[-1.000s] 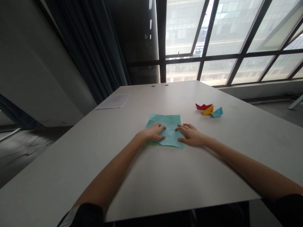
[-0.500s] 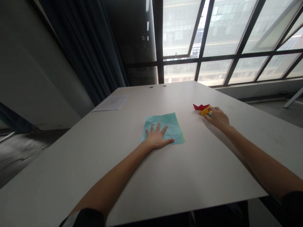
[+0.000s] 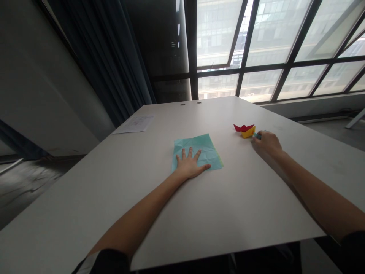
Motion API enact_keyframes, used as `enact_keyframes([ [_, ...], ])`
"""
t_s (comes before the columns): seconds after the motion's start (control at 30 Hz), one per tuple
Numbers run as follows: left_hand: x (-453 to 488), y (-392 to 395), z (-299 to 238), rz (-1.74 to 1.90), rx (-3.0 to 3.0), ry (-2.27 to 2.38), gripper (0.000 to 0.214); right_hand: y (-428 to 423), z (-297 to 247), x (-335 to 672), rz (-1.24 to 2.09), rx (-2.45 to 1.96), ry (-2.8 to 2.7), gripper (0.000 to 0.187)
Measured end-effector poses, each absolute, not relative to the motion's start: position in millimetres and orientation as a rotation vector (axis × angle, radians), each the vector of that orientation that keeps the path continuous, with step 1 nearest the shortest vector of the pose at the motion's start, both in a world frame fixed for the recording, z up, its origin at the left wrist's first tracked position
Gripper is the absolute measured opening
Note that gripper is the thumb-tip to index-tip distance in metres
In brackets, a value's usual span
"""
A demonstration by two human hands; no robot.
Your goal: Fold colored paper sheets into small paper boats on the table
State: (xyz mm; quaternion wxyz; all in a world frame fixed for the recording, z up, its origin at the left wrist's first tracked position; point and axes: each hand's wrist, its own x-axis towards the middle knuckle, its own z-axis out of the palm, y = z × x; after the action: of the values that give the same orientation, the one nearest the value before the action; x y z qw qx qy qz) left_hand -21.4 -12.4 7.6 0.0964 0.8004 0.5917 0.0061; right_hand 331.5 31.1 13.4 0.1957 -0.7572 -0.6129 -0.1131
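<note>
A creased light-blue paper sheet (image 3: 196,149) lies flat in the middle of the white table (image 3: 216,205), with a green edge showing under its right side. My left hand (image 3: 190,164) rests on its near part, fingers spread. Further right, my right hand (image 3: 266,142) is closed over a small light-blue folded paper boat (image 3: 257,135), of which only a tip shows. A yellow paper boat (image 3: 248,132) and a red paper boat (image 3: 243,127) sit just left of that hand.
A white printed sheet (image 3: 134,124) lies near the table's far left edge. Two small round holes (image 3: 190,103) mark the far edge. Dark curtains and large windows stand behind the table.
My right hand left the blue sheet and reached right to the paper boats, closing over the light-blue one. My left hand flattened out on the sheet.
</note>
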Motion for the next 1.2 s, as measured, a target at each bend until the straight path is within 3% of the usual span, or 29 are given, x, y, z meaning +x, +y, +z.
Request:
enact_keyframes([
  [0.3, -20.5, -12.8, 11.9, 0.078, 2.320, 1.734, 0.086, 0.3, 44.0, 254.4, -0.307, -1.481, -1.814, 0.031],
  [0.43, -18.2, -13.1, 23.5, 0.441, 2.281, 1.721, 0.079, -24.2, 44.3, 212.3, -0.061, -1.062, -2.109, 0.023],
  [0.53, -14.7, -10.8, 30.8, 0.838, 2.169, 1.453, 0.064, -38.9, 40.7, 190.7, 0.071, -0.891, -2.234, 0.022],
  [0.67, -9.5, -6.1, 29.8, 1.036, 1.833, 1.049, 0.044, -47.6, 35.4, 178.4, 0.210, -0.967, -2.150, 0.014],
  [0.77, -5.5, -6.5, 27.2, 1.038, 1.723, 0.968, 0.033, -47.8, 35.0, 176.3, 0.326, -1.084, -1.975, 0.022],
  [1.2, -0.4, -10.7, 28.5, 1.056, 1.731, 0.970, 0.030, -37.8, 38.3, 180.8, 0.674, -1.216, -1.764, 0.034],
])
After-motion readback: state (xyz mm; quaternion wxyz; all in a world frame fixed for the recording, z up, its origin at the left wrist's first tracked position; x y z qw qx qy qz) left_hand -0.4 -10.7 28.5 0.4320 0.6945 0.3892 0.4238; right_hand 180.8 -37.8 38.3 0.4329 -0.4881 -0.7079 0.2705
